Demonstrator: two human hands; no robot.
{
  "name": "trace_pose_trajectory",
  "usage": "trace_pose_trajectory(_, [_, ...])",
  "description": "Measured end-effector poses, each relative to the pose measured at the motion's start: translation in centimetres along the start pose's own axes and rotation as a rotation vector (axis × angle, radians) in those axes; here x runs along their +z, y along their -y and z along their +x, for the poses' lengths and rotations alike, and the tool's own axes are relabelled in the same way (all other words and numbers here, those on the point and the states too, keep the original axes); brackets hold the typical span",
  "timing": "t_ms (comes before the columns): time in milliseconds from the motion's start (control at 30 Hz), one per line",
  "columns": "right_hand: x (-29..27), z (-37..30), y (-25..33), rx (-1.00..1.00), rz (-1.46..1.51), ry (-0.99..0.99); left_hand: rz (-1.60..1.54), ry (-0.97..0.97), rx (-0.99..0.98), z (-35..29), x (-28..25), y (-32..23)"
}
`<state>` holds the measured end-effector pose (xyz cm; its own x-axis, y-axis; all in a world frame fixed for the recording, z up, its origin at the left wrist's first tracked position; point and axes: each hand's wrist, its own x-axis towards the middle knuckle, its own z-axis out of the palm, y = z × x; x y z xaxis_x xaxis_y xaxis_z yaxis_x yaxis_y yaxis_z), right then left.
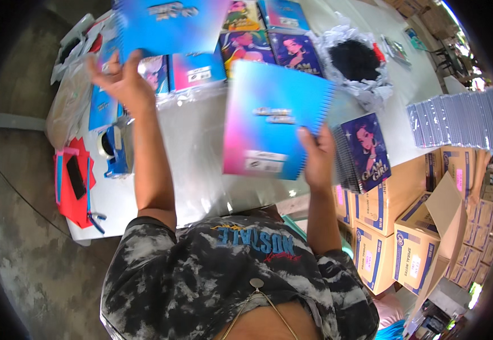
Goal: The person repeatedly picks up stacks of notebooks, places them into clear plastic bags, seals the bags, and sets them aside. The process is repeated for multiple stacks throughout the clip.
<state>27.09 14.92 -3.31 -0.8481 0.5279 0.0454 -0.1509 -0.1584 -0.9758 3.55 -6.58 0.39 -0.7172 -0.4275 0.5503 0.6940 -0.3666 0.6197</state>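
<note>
A blue and pink spiral notebook, back cover up, is gripped along its coil edge by my right hand, thumb on top. My left hand is raised at the far left with fingers spread. Its thumb meets the lower left corner of another blue spiral notebook, slightly blurred and cut off by the top edge of the view. Beside my right wrist stands a stack of spiral notebooks with a dark illustrated cover on top. More notebooks lie in rows beyond my hands.
A crumpled plastic-lined bundle of black coils sits at the far right of the white table. On the left are a blue tape dispenser, red sheets and a black phone. Cardboard boxes and stacked notebooks stand at right.
</note>
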Motion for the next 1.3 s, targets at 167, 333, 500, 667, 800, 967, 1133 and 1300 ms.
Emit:
trace_pose_trajectory(167, [8.7, 0.4, -11.3, 0.489, 0.136, 0.394, 0.467, 0.446, -0.303, 2.0, -10.0, -6.5])
trace_pose_trajectory(333, [9.1, 2.4, -15.2, 0.676, -0.419, 0.444, 1.138, 1.421, 0.041, -5.0, -22.7, -0.1])
trace_pose_trajectory(500, [10.8, 10.4, -11.5, 0.063, -0.983, 0.295, 1.355, 1.356, 0.091, -4.6, -19.5, -1.6])
trace_pose_trajectory(667, [16.9, 22.4, -14.5, -0.015, -1.209, 0.23, 1.27, 0.946, -0.067, 3.1, -13.7, 9.1])
trace_pose_trajectory(800, [22.6, 22.2, -16.8, 0.114, -1.463, 0.142, 1.835, 0.738, -0.334, 2.4, -12.0, 14.2])
trace_pose_trajectory(967, [23.1, 22.1, -15.6, 0.116, -1.459, 0.138, 1.667, 0.874, -0.668, 6.4, -9.6, 13.2])
trace_pose_trajectory(1133, [17.5, 24.2, -14.8, 0.069, -0.69, 0.27, 1.322, 0.215, -0.022, 10.6, -9.6, 5.0])
trace_pose_trajectory(1300, [13.9, 13.0, -6.1, 0.122, 0.045, 0.409, 1.067, 0.358, 0.172, 3.7, -13.3, -5.7])
